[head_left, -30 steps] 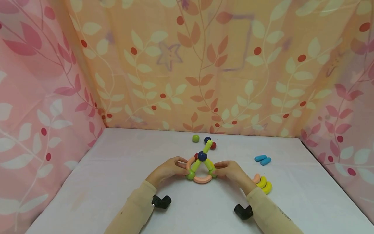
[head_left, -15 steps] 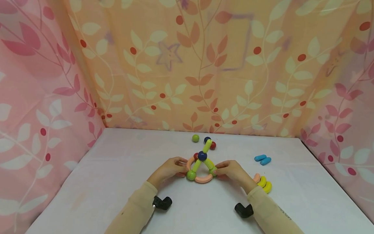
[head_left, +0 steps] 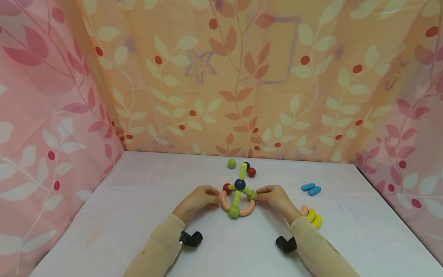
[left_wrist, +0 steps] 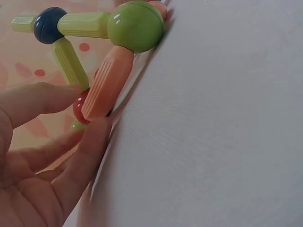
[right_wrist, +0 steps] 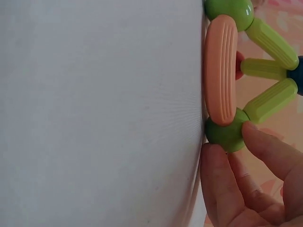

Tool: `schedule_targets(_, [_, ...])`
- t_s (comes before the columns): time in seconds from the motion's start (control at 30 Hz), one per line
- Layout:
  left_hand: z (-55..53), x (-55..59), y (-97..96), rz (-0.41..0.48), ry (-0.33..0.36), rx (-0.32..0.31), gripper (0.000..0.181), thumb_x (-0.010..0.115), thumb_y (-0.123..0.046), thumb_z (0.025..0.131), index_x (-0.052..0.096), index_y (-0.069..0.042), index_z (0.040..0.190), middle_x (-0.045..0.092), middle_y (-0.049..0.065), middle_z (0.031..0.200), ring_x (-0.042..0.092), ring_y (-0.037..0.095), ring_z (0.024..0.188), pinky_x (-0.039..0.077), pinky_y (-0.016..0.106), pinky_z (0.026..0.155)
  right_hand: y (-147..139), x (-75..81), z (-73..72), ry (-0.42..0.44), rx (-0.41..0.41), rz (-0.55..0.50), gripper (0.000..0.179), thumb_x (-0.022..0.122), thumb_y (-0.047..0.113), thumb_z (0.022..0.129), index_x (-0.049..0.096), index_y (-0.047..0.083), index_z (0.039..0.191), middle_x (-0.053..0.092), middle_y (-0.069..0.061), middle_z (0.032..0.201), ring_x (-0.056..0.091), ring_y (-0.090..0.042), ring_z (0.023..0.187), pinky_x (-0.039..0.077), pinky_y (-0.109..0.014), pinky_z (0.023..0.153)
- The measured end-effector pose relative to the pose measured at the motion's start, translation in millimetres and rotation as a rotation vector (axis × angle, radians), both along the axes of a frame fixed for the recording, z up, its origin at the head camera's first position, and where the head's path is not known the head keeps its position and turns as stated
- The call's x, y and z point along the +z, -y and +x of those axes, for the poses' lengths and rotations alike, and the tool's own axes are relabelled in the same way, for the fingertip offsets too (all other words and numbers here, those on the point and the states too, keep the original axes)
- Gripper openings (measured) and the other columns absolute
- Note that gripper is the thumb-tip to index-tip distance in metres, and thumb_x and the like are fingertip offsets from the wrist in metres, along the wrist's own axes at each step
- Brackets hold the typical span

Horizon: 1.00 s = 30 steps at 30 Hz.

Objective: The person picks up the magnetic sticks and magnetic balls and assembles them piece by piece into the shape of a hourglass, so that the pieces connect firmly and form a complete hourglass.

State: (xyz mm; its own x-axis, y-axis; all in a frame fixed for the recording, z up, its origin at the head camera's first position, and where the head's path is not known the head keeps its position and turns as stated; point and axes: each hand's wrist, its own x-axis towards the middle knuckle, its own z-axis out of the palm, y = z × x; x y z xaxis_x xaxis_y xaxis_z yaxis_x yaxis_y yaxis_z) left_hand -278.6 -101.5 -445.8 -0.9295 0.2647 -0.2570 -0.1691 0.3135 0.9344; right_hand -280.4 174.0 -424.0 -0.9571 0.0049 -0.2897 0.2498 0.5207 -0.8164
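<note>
A magnetic stick-and-ball model [head_left: 240, 185] stands on the table between the hands. Curved peach sticks [right_wrist: 221, 71] and green balls show at its base, with a red ball [head_left: 226, 187] at the far left. Straight yellow-green sticks rise to a dark blue ball [left_wrist: 49, 25], and another stick points up from it. My right hand [head_left: 273, 197] pinches the right-hand green ball [right_wrist: 227, 135] between thumb and fingers. At the left side, my left hand [head_left: 199, 200] holds its fingertips against or very near a peach stick [left_wrist: 111, 82]; contact is hard to tell.
Behind the model lie a loose green ball [head_left: 231, 164], a red ball [head_left: 251, 172] and a dark ball. Two blue sticks [head_left: 311, 189] lie to the right. Yellow curved sticks [head_left: 314, 219] and a peach one lie beside the right forearm. Patterned curtains [head_left: 221, 96] enclose the table.
The model has turned: its front green ball moved right and nearer, the right green ball went farther back, and the red ball swung left. My right hand has moved slightly away from me.
</note>
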Motion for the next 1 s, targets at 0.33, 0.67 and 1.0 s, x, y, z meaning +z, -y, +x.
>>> schedule_targets(0.33, [-2.3,-1.4,-3.9,0.054,0.001,-0.039,0.062,0.075,-0.010,0.085,0.050,-0.001,0.141,0.062,0.018,0.135,0.066,0.018,0.106,0.058,0.031,0.087,2,-2.0,-0.4,0.049,-0.048,-0.144,0.030,0.072,0.012,0.090,0.067,-0.005,0.114,0.070,-0.016,0.108,0.068,-0.011,0.076,0.061,-0.026,0.074])
schedule_targets(0.67, [-3.8,1.5,-1.6,-0.060,-0.058,-0.007,0.063,0.075,-0.018,0.085,0.051,-0.012,0.144,0.049,0.011,0.150,0.061,0.019,0.101,0.053,0.036,0.093,4,-2.1,-1.7,0.043,0.052,-0.141,0.036,0.072,0.016,0.090,0.065,-0.005,0.119,0.075,-0.011,0.100,0.070,-0.013,0.086,0.060,-0.030,0.083])
schedule_targets(1.0, [-3.5,-3.2,-2.0,0.000,-0.014,0.004,0.055,0.069,-0.008,0.090,0.053,-0.009,0.142,0.056,0.015,0.139,0.063,0.017,0.094,0.059,0.029,0.080,14,-4.4,6.5,0.075,-0.008,-0.152,0.028,0.074,0.004,0.086,0.067,-0.007,0.110,0.071,-0.012,0.093,0.067,-0.010,0.069,0.061,-0.026,0.067])
